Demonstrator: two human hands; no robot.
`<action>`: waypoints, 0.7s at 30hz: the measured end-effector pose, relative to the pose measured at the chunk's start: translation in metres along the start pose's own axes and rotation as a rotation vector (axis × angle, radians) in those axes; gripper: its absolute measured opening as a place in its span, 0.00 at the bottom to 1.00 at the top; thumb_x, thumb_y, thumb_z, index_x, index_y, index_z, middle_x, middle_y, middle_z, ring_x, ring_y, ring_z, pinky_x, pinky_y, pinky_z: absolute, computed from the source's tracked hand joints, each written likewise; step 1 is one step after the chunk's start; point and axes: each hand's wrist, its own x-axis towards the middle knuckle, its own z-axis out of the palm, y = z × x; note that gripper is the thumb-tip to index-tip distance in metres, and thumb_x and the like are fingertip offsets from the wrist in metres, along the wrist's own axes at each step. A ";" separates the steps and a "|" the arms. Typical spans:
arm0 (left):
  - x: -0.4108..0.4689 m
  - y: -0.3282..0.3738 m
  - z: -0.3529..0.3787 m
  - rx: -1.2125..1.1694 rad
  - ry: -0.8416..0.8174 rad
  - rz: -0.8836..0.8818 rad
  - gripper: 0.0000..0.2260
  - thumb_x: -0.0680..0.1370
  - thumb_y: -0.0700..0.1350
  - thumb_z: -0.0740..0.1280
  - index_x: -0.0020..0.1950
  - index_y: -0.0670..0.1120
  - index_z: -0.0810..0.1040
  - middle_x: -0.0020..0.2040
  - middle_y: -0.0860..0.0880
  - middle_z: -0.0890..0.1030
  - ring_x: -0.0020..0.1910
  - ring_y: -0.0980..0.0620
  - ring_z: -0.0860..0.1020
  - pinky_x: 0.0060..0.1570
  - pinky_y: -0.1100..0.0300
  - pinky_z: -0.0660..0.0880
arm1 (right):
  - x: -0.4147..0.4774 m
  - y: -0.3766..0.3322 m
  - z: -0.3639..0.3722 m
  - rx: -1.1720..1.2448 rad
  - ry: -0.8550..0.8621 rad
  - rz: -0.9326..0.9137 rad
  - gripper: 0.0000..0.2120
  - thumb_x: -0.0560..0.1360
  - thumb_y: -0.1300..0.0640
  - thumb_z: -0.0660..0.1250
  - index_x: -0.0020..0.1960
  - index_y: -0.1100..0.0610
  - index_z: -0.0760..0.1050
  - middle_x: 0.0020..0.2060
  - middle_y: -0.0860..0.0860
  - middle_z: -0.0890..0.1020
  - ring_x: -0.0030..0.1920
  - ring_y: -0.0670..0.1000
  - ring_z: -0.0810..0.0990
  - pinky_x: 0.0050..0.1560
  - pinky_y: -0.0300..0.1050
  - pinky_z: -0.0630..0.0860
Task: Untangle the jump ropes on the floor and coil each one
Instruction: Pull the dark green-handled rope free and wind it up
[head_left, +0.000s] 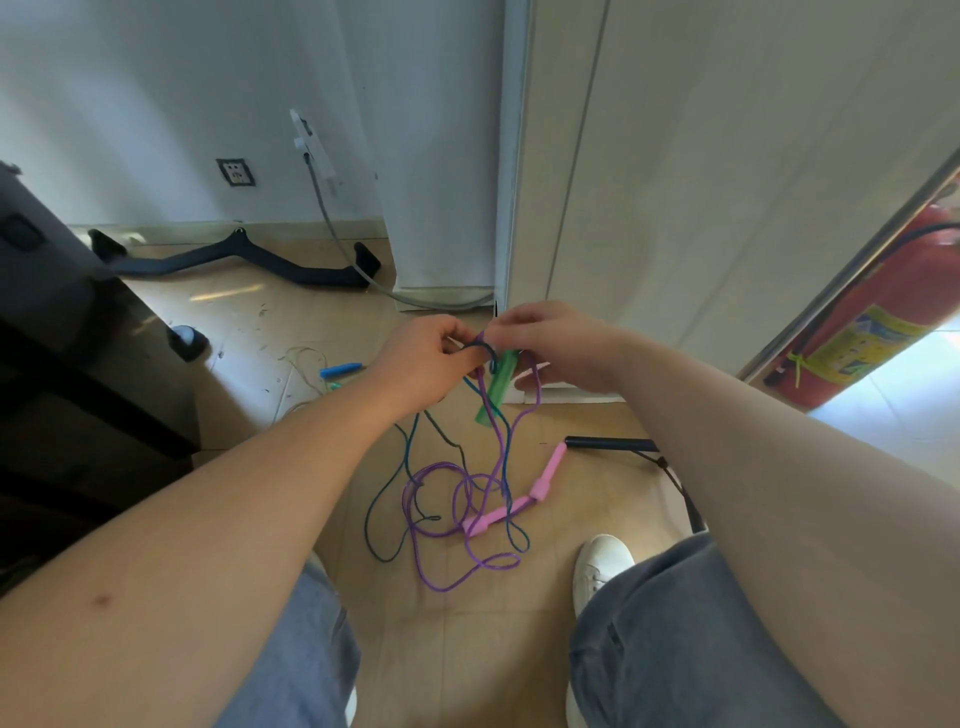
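- Daylight comes in from my right; the floor tiles (904, 395) beside the fire extinguisher (878, 332) are washed out almost to white.
- A weak streak of glare lies on the floor near the white wall (156, 78).
- The black cabinet (62, 322) at my left is dark and shows little detail.
- The wide lens bends the door frame (511, 156) and makes my forearms (208, 545) very big at the lower edges.
- My left hand (426, 364) and my right hand (561, 348), pinching the jump ropes (496, 515), look a little soft.

White wall (156, 78) upper left, socket (235, 172) on it; tan tiled floor (467, 649) below, dark furniture (62, 338) left, red extinguisher (872, 332) far right.
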 end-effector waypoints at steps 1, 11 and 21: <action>0.000 0.001 0.000 -0.004 -0.002 -0.006 0.07 0.78 0.52 0.70 0.54 0.52 0.80 0.42 0.53 0.85 0.44 0.53 0.83 0.44 0.54 0.78 | 0.000 0.000 0.000 -0.023 -0.029 -0.014 0.14 0.73 0.52 0.75 0.57 0.52 0.80 0.51 0.57 0.85 0.53 0.61 0.84 0.57 0.58 0.82; -0.001 -0.006 -0.001 0.201 -0.007 0.047 0.04 0.76 0.50 0.73 0.48 0.57 0.79 0.38 0.53 0.80 0.36 0.57 0.77 0.35 0.61 0.70 | 0.004 -0.002 0.008 -0.158 0.164 -0.030 0.30 0.75 0.68 0.65 0.74 0.50 0.69 0.45 0.54 0.76 0.45 0.54 0.80 0.51 0.51 0.82; 0.002 -0.010 0.000 0.139 0.058 -0.007 0.07 0.79 0.52 0.69 0.56 0.53 0.81 0.40 0.55 0.83 0.38 0.59 0.79 0.34 0.62 0.69 | 0.000 0.002 0.012 -0.480 0.104 -0.007 0.33 0.70 0.63 0.70 0.74 0.52 0.68 0.58 0.54 0.81 0.54 0.55 0.82 0.56 0.55 0.81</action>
